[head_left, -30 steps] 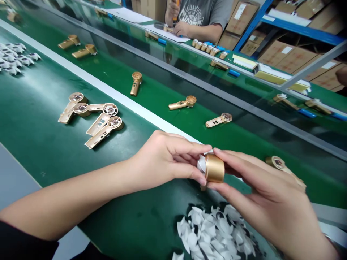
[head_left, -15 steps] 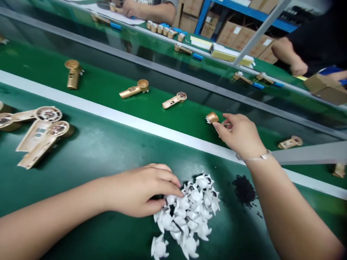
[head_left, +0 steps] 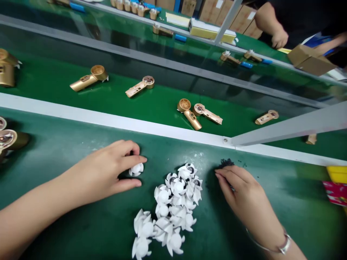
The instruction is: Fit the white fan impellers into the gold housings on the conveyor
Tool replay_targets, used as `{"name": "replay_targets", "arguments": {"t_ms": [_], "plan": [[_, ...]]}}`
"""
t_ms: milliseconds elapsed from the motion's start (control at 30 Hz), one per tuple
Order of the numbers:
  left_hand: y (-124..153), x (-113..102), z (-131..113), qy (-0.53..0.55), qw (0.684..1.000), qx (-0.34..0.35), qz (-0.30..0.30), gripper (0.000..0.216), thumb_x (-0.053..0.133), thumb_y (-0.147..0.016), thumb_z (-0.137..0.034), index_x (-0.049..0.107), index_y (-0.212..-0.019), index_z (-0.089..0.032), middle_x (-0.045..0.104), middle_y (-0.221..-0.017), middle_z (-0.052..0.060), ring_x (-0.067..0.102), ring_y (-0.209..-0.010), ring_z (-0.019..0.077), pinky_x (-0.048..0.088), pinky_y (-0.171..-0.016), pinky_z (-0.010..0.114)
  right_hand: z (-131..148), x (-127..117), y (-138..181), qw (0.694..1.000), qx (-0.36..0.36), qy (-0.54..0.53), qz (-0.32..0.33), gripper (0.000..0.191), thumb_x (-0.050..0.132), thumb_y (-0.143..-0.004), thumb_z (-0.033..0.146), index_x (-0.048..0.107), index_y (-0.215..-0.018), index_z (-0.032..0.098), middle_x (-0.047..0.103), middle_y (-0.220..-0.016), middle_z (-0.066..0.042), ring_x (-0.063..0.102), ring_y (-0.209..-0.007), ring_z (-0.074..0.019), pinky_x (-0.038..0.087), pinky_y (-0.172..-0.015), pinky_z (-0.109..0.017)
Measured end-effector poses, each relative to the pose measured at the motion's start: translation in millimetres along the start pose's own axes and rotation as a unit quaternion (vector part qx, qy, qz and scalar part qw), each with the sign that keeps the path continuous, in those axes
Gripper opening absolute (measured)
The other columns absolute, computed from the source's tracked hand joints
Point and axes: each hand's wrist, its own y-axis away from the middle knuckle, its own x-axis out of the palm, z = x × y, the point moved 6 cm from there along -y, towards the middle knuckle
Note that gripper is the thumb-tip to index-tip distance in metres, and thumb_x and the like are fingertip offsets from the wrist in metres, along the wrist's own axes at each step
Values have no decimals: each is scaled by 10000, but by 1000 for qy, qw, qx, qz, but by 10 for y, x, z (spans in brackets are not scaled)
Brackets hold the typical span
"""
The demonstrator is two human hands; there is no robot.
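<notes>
My left hand (head_left: 115, 168) rests over the green table, thumb and fingers curled around a single white fan blade (head_left: 136, 169). To its right lies a heap of white fan blades (head_left: 177, 207), some with dark hubs showing. My right hand (head_left: 244, 196), wearing a silver bangle, has its fingertips pinched together at the near edge of a pile of tiny black parts (head_left: 226, 163). Whatever sits between those fingertips is too small to make out. Behind the white rail, a gold fan housing (head_left: 187, 112) lies beside an opened handle half (head_left: 208, 112) on the green belt.
More gold fan housings (head_left: 90, 77) lie along the belt, and others (head_left: 13, 141) stand at the left table edge. A grey post (head_left: 292, 122) slants in at right. Across the divider are a person's hand (head_left: 279, 38) and a cardboard box (head_left: 310, 59).
My right hand has left the gold housing on the belt and come down to the black pile. My left hand has moved left off the heap with one fan blade. The view has turned right.
</notes>
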Motion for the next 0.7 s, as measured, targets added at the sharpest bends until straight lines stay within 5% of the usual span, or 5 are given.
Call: {"name": "replay_targets", "arguments": {"t_ms": [167,333,500,600,700], "plan": [[-10,-11,52,0,998,-46,30,286,535,-979,-371,689,-1161,-213,652,-1047,106,683,-760,214,516,-663,323,47,53,-3,998,-30,56,6,184,524,-990,236,687,-971,152,707,-965,-131,655,-842,-274,549,-776,-447],[-15,-97,81,225,966,-123,-9,288,628,-928,-438,688,-1102,-217,658,-975,55,638,-760,170,507,-678,286,99,26,-100,998,-22,57,-17,136,500,-989,233,597,-922,165,654,-882,-129,611,-777,-273,513,-697,-430],[-22,34,-35,602,782,-155,-36,261,745,-859,-261,666,-1098,-192,699,-963,28,658,-867,125,547,-795,245,626,-190,-510,989,0,-144,-26,71,480,-981,175,504,-936,224,569,-860,-33,568,-737,-161,483,-614,-271],[-31,109,-165,727,672,-137,-45,282,821,-770,-136,658,-998,-168,707,-882,-6,664,-796,77,542,-770,195,1098,-194,-763,934,-45,-352,47,123,442,-982,122,491,-979,235,547,-887,-6,552,-751,-120,489,-659,-231],[-25,109,-256,786,606,-113,-57,319,855,-722,-83,625,-927,-167,717,-793,-32,681,-730,60,534,-704,159,1360,-136,-885,909,-79,-399,89,145,441,-984,102,496,-993,235,544,-932,-3,548,-800,-105,483,-712,-218]]}}
